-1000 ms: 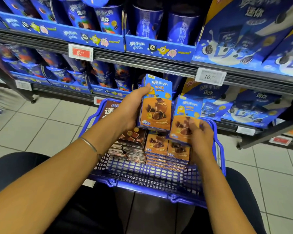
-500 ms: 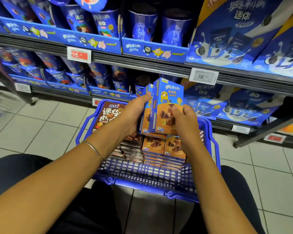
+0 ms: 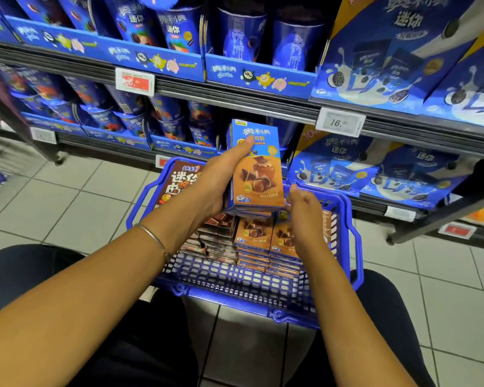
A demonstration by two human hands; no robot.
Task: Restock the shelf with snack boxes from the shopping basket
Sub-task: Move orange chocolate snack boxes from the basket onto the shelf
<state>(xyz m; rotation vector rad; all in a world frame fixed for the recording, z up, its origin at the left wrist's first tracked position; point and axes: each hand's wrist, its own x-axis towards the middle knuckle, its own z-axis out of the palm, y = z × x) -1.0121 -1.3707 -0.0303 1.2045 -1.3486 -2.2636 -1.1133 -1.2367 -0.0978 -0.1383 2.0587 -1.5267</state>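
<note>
We grip a small stack of blue-and-orange snack boxes (image 3: 259, 174) upright in our left hand (image 3: 218, 182), thumb laid across the front of the nearest box. They sit at the centre of the frame, above the blue shopping basket (image 3: 235, 286) and in front of the shelf (image 3: 263, 104). Our right hand (image 3: 305, 210) hovers just right of the boxes' lower corner, fingers loosely curled, holding nothing. Beneath it, inside the basket, matching boxes lie flat in two piles (image 3: 266, 238), with a pile of darker brown boxes (image 3: 215, 241) to their left and a tall brown box (image 3: 179, 180) standing at the far left wall. A white price tag (image 3: 340, 122) in the upper right reads 16. A thin bangle (image 3: 154, 238) circles our left wrist.
</note>
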